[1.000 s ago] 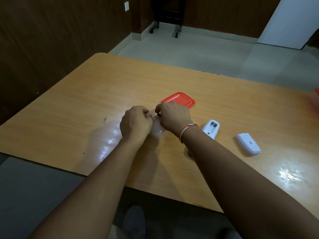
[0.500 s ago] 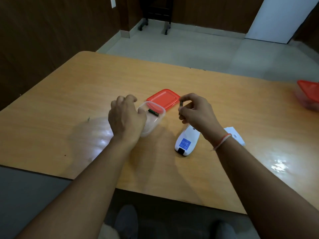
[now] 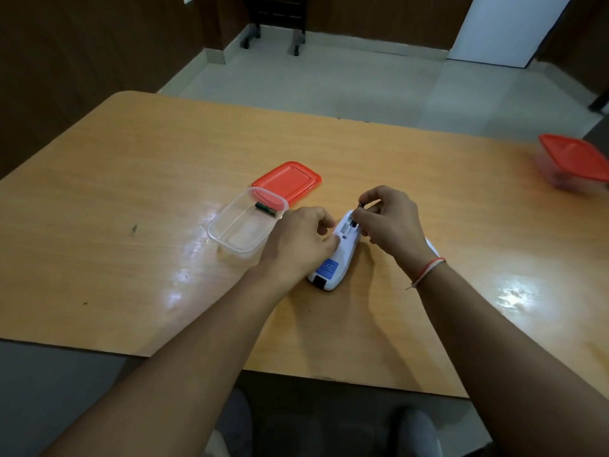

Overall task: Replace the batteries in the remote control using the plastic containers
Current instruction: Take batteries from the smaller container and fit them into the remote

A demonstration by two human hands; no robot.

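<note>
A white remote control (image 3: 333, 262) lies face down on the wooden table (image 3: 131, 179), its battery bay open at the far end. My left hand (image 3: 296, 242) presses on the remote's left side with its thumb. My right hand (image 3: 387, 222) pinches a small dark battery (image 3: 361, 205) just above the open bay. To the left stands an open clear plastic container (image 3: 230, 240) with one green battery (image 3: 265, 208) inside. Its red lid (image 3: 287, 181) lies flat behind it.
A second container with a red lid (image 3: 575, 161) stands at the table's far right edge. A white piece (image 3: 433, 250), mostly hidden behind my right wrist, lies on the table. The table's near edge runs just in front of my knees.
My left hand left the clear container and came onto the remote. My right hand carried the battery down to the remote's open bay.
</note>
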